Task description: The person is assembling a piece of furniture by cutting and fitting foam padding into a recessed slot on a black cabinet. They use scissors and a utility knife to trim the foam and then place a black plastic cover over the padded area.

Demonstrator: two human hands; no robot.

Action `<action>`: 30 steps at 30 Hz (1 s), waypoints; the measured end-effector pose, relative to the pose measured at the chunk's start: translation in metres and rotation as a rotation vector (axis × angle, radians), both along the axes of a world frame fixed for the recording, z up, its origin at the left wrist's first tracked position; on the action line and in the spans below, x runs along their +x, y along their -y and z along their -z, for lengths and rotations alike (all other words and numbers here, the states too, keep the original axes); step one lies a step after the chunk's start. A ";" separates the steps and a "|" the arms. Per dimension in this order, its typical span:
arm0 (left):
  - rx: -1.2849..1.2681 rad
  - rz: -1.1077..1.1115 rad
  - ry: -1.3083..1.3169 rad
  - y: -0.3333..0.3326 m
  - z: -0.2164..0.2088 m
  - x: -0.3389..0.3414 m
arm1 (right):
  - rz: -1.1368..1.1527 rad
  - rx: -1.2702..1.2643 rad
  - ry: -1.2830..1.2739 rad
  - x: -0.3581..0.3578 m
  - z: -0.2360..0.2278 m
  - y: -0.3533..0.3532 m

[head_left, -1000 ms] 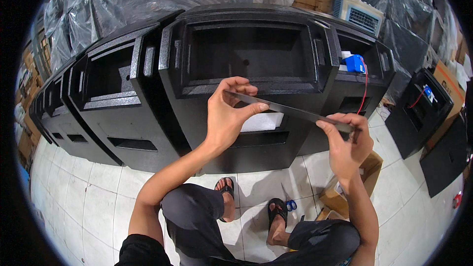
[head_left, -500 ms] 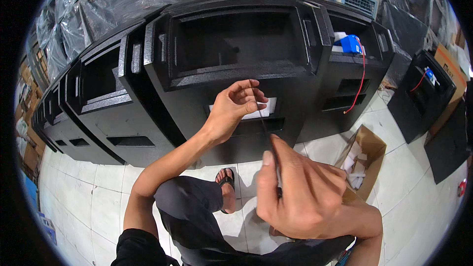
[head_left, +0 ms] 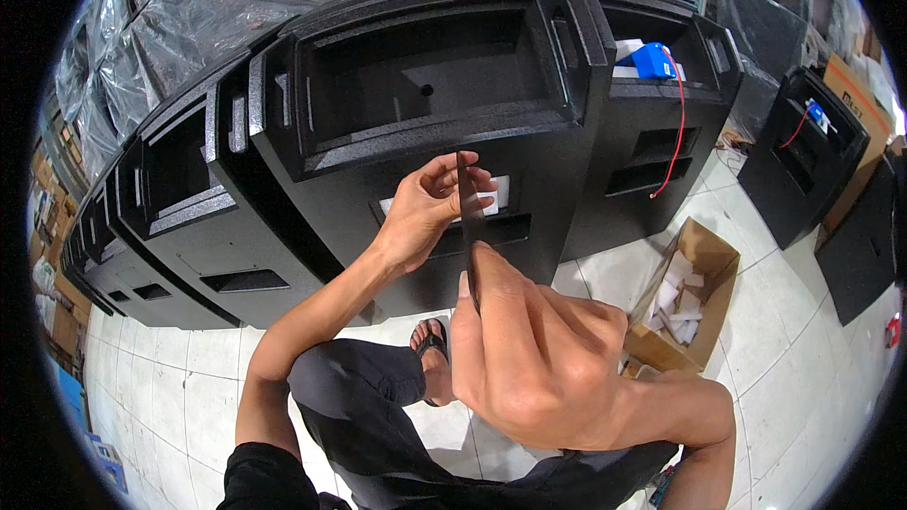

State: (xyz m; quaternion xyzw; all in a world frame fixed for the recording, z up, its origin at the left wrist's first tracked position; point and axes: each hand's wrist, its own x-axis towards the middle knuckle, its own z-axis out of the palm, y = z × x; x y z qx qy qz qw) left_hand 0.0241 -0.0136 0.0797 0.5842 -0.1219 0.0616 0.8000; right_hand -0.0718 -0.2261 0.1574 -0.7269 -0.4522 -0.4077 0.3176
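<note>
My right hand (head_left: pixel 539 349) is closed in a fist around the lower end of a long, thin, dark blade (head_left: pixel 470 203); its handle end is hidden by the fingers. The blade points up and away from me. At its upper part, the curled fingers of my left hand (head_left: pixel 422 212) close about it, fingertips showing on its right side. Behind both hands stands a black cabinet (head_left: pixel 378 156) with a wide recess on top and slots in its front. White foam (head_left: pixel 501 194) fills part of the upper slot.
Similar black cabinets (head_left: pixel 189 236) stand in a row to the left. A blue pack (head_left: pixel 652 61) with a red wire (head_left: pixel 682 123) rests in the right cabinet's recess. On the tiled floor, a cardboard box (head_left: pixel 723 293) holds white foam pieces. Farther right leans a black panel (head_left: pixel 803 170).
The blade has turned so more of its flat side shows, and it stands more upright. Both hands have shifted slightly left in view, along with the whole scene.
</note>
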 end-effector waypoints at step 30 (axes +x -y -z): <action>0.161 -0.273 -0.010 0.003 -0.050 -0.039 | -0.210 0.531 -1.098 0.100 0.007 0.069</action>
